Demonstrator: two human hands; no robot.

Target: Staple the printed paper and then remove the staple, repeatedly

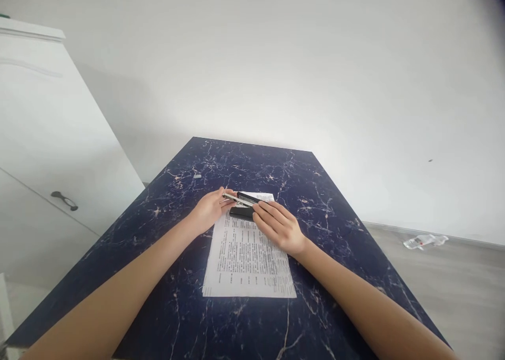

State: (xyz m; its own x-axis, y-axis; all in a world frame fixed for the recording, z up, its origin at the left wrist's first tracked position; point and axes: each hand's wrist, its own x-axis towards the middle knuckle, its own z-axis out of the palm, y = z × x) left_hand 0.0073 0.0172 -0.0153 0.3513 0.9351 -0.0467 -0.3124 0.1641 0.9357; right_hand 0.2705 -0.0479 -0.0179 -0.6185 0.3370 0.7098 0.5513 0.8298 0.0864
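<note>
A black stapler (242, 213) is opened up over the upper part of some printed sheets (248, 268), its silvery metal rail showing between the black parts. My right hand (281, 228) is closed round the stapler's right end, fingers laid across it. At its other end my left hand (209, 211) pinches the tip of the metal rail between thumb and fingers. Whether a staple strip is in those fingers is too small to tell. Rows of dark print cover the sheets, which lie flat beneath both hands.
The dark blue marbled table (173, 297) carries a small pale piece (197, 176) left of the hands, towards the far side. A white cabinet (59, 123) with a dark handle stands at left. Crumpled clear plastic packaging (425, 241) lies on the floor at right, near the white wall.
</note>
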